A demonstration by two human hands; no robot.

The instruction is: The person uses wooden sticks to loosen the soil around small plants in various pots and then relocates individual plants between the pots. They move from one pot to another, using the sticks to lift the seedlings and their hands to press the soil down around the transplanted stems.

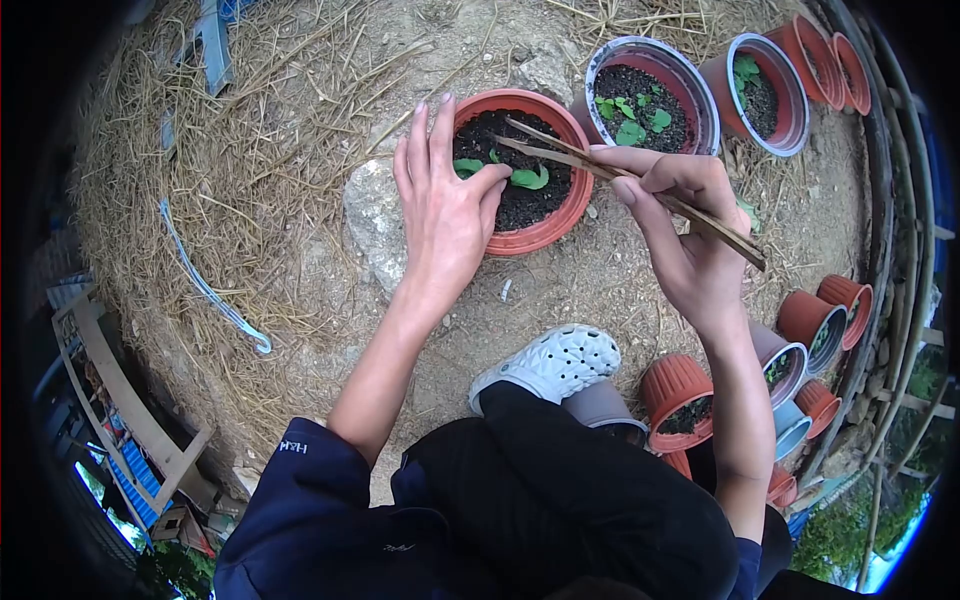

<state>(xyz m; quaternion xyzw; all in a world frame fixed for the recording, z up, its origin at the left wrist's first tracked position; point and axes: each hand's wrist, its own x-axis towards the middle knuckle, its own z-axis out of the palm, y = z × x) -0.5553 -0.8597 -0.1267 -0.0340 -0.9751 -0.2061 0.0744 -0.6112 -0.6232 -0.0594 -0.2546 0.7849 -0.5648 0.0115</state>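
An orange-red pot point(540, 238) with dark soil and small green seedlings point(530, 178) stands on the ground. My left hand point(445, 205) reaches over its left rim, thumb and fingers apart, the thumb among the seedlings; nothing shows in its grip. My right hand point(690, 220) is to the right of the pot, closed on two thin wooden sticks point(590, 165). Their far tips are above the soil, a little apart, close to the leaves. Against the pot's left side lies a pale rock point(375, 220).
Two grey-rimmed pots with seedlings point(652, 62) point(768, 95) stand at upper right, beside stacked orange pots point(810, 60). More pots point(678, 390) are at lower right. Straw point(250, 150) covers the left ground. My white clog point(560, 360) is below the pot.
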